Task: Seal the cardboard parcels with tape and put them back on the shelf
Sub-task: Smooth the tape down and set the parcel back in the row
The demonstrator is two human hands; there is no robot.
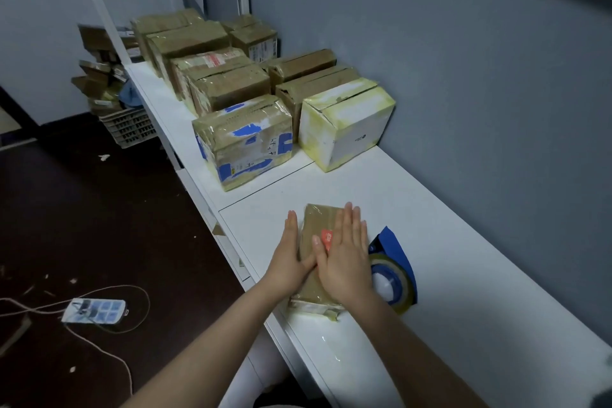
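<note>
The small parcel (314, 220), lying on the white surface (463, 242) beside the tape dispenser (395, 278), is pressed under the flat, straight-fingered left hand (289, 257) and right hand (344, 258); sealing is judged nearly finished, shelving not yet done.

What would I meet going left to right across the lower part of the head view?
First the power strip on the floor, then left hand, right hand, tape dispenser.
</note>
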